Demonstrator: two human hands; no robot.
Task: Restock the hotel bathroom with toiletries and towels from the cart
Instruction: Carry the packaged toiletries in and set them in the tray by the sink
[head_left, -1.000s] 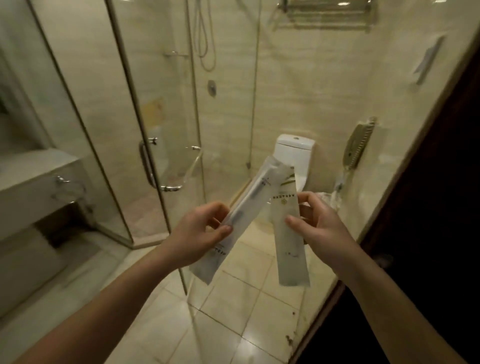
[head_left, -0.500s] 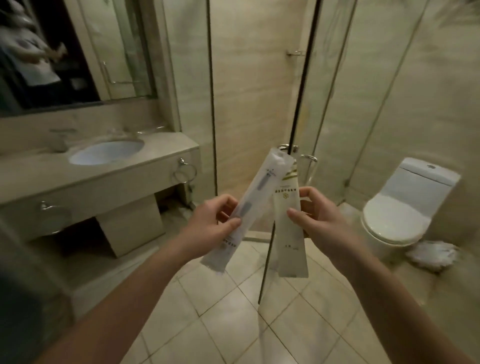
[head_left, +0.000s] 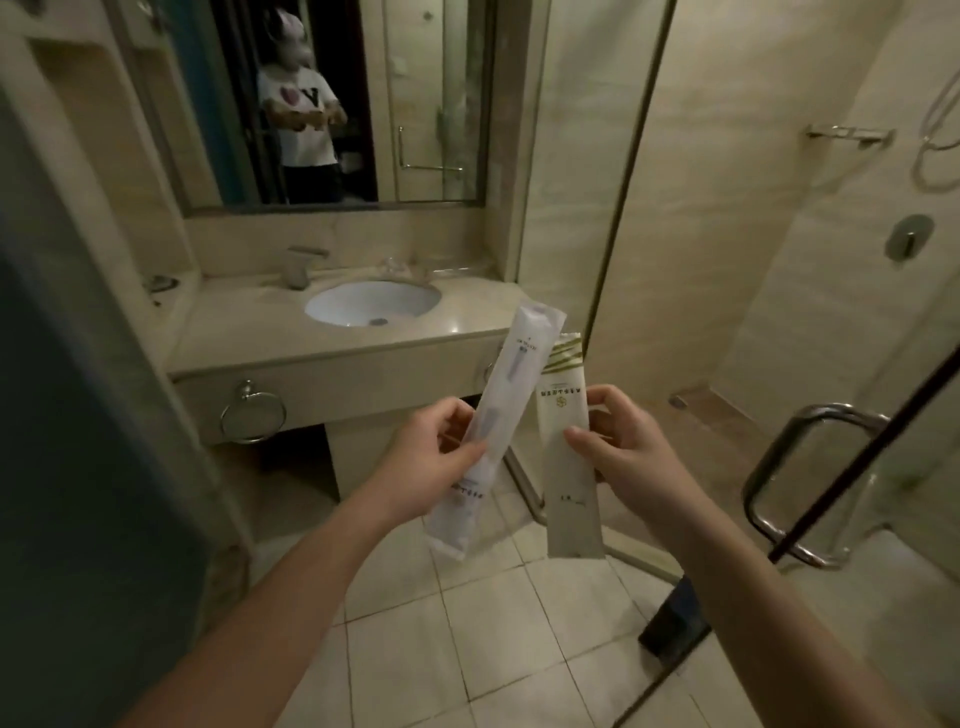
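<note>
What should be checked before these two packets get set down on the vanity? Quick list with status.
1. Left hand grips the clear packet mid-length: ok.
2. Right hand grips the cream packet mid-length: ok.
3. Packets look sealed and undamaged: cannot tell, the picture is too dim.
4. Countertop has a bare patch to the right of the sink basin: ok.
5. Counter dry: cannot tell.
6. Path from the hands to the counter is free of obstacles; the glass shower door stands off to the right: ok.
</note>
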